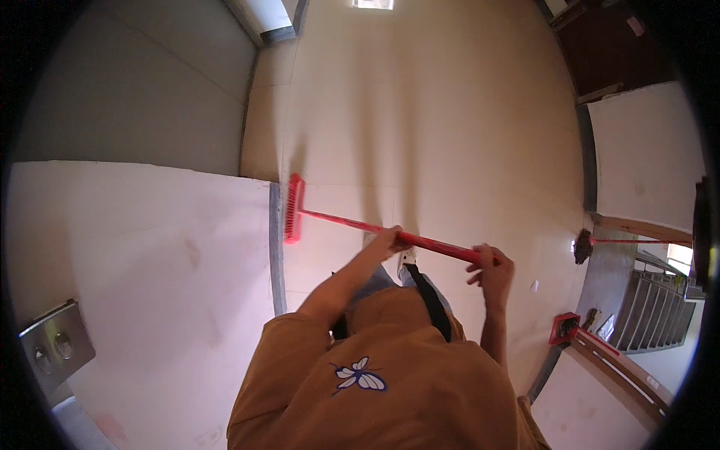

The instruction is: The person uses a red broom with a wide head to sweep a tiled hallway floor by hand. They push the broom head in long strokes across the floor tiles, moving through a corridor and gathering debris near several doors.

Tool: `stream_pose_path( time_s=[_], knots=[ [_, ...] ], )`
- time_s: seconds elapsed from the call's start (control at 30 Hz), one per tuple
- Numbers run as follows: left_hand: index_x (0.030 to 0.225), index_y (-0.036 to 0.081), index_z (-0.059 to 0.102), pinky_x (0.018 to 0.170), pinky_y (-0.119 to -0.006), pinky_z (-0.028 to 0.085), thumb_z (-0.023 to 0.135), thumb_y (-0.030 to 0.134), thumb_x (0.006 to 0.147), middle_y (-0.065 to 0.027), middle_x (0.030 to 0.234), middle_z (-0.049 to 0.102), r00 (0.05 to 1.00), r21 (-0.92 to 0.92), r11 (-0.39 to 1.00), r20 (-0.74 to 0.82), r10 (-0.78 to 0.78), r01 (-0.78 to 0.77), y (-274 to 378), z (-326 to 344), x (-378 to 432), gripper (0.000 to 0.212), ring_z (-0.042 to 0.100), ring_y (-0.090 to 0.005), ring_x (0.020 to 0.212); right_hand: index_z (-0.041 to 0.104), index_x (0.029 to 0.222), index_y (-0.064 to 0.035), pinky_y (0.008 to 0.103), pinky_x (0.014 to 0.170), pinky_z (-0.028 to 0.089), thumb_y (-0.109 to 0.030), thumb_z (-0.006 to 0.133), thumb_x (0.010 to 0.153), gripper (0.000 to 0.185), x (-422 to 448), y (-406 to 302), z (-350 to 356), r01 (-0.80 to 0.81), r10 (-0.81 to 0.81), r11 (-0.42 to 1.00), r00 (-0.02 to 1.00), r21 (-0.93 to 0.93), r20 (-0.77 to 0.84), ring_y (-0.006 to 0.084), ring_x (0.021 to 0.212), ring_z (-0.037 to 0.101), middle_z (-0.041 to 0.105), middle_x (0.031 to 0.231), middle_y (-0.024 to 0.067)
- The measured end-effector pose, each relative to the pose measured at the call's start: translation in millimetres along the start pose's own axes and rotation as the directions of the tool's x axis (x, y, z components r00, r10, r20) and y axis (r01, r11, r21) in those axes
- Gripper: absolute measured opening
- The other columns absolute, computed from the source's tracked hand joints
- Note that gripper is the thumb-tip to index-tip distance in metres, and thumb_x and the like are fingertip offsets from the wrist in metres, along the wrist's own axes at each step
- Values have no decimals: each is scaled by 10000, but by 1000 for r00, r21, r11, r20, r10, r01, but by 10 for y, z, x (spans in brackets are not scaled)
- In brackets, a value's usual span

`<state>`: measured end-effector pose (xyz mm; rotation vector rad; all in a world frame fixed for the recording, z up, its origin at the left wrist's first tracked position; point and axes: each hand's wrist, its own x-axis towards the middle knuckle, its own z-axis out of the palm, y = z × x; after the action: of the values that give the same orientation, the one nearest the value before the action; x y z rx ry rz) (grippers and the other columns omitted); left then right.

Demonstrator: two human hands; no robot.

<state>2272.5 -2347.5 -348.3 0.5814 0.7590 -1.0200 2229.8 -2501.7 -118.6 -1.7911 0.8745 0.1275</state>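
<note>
A red broom (337, 219) slants across the view in front of my body. Its bristled head (294, 208) is down at the left, beside the dark baseboard along the tiled floor (450, 140). My left hand (395, 239) is closed around the middle part of the handle. Near the handle's top end, my right hand (493, 270) has its thumb side against the pole, with some fingers spread; how firmly it grips cannot be told. Below the handle, my shoes show in part on the tiles.
A mop (583, 246) stands at the right doorway. Nearby, a red dustpan (564, 328) sits by the wall corner, and stairs with a metal railing (655, 309) lie beyond. White walls with dark baseboards (276, 247) border both sides. A small white scrap (534, 286) lies on the floor.
</note>
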Motion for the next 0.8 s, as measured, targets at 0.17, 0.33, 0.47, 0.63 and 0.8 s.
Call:
stream_pose_path(
  time_s=[0.17, 0.33, 0.47, 0.63, 0.8],
  knots=[
    [758, -23, 415, 669, -334, 474, 431, 115, 734, -124, 753, 465, 960, -46, 994, 266, -82, 97, -203, 956, -6, 140, 505, -250, 727, 537, 762, 5, 175, 277, 346, -219, 405, 767, 260, -168, -355, -506, 75, -109, 990, 944, -120, -311, 91, 366, 466, 507, 522, 61],
    [731, 18, 442, 650, -287, 478, 457, 153, 744, -90, 711, 493, 911, 52, 994, 399, -104, 91, -23, 1689, -299, 136, 526, -192, 664, 540, 709, 3, 182, 299, 377, -219, 420, 763, 258, -519, -851, -538, 193, -308, 937, 849, -289, -429, 84, 375, 463, 515, 528, 72],
    [716, 26, 454, 625, -277, 481, 471, 195, 749, -81, 701, 505, 895, 14, 1000, 447, 7, -15, 161, 1880, -410, 173, 527, -173, 656, 538, 691, -1, 173, 304, 378, -238, 406, 769, 282, -522, -1003, -521, 335, -438, 895, 784, -294, -440, 84, 367, 466, 514, 516, 72],
    [704, -4, 445, 554, -283, 486, 444, 231, 756, -103, 660, 513, 925, 63, 969, 318, 208, -240, 641, 1651, -215, 241, 541, -197, 591, 535, 713, -1, 174, 291, 352, -276, 409, 769, 308, 3, -937, -465, 322, -331, 943, 891, -81, -312, 98, 358, 472, 506, 496, 66],
    [690, 12, 452, 466, -309, 480, 487, 250, 721, -98, 608, 509, 898, 80, 900, -65, 435, -429, 1520, 641, 254, 242, 535, -211, 509, 510, 879, 5, 174, 347, 351, -311, 392, 776, 352, 822, -897, 400, 132, -138, 990, 968, 39, 211, 120, 397, 498, 537, 578, 96]
  ],
)
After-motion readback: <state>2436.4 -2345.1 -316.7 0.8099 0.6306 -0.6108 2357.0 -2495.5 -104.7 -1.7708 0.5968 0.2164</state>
